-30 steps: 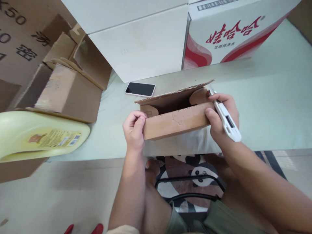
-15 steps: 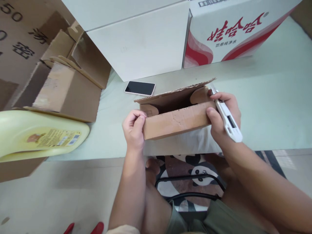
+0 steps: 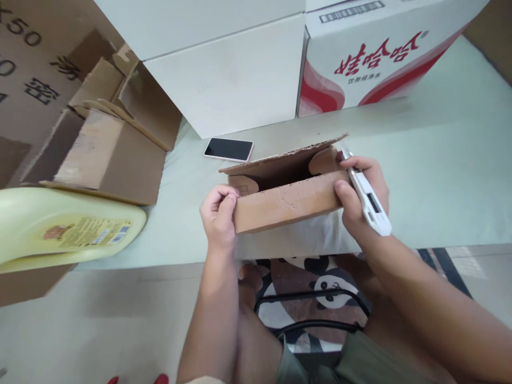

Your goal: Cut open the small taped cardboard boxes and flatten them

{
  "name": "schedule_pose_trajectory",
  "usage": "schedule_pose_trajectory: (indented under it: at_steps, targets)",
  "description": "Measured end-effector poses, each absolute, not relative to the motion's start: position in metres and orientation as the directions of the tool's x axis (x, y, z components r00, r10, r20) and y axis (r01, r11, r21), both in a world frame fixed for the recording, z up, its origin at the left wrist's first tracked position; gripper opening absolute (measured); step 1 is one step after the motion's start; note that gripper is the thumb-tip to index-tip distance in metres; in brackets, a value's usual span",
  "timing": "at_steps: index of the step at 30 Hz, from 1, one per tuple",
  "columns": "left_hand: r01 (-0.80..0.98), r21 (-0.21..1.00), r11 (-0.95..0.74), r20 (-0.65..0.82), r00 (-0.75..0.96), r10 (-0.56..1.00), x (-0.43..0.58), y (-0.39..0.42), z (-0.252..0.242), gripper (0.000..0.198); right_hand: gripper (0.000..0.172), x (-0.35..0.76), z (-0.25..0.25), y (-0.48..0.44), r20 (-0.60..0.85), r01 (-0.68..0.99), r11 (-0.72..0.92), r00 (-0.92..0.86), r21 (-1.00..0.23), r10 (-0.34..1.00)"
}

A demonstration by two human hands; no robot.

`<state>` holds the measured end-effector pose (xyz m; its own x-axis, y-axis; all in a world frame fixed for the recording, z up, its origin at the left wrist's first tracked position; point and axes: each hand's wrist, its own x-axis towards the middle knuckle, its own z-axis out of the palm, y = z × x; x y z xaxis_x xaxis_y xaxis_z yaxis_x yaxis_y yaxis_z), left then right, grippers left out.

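Between my two hands is a small brown cardboard box [image 3: 286, 207], tilted, its top gaping and one flap raised along the far side. My left hand [image 3: 219, 216] pinches the box's left end, with the thumb at the near corner. At the other end, my right hand [image 3: 366, 194] grips the right side, thumb on the near face. That same hand also holds a white utility knife [image 3: 370, 202], its tip pointing away past the box's far right corner. The inside of the box is dark, so what it holds cannot be made out.
A phone [image 3: 229, 149] lies on the pale green tabletop [image 3: 440, 176] behind the box. White cartons [image 3: 228, 85] and a red-and-white carton [image 3: 360, 69] stand at the back. Open brown boxes [image 3: 132, 154] and a yellow bottle [image 3: 72, 226] occupy the left side.
The camera view has shifted a little, so everything sits slightly lower or further left. Both hands keep the same hold on the box, and the knife stays in my right hand.
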<state>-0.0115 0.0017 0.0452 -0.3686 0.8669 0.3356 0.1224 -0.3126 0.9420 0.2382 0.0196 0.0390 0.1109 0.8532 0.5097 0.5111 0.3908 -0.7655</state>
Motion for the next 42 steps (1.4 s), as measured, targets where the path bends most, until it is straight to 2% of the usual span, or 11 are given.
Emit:
schedule_pose_trajectory:
  at_steps: [34,42]
  targets:
    - [0.144,0.942,-0.302,0.334,-0.374,0.865,-0.0092,0.0019,0.0468,0.013,0.025,0.2394,0.0375,0.0201,0.529,0.51,0.41,0.106,-0.756,0.842]
    - [0.136,0.939,-0.317,0.345,-0.382,0.857,-0.006,0.0,0.0497,0.024,0.025,0.2387,0.0397,0.0188,0.508,0.513,0.387,0.114,-0.766,0.854]
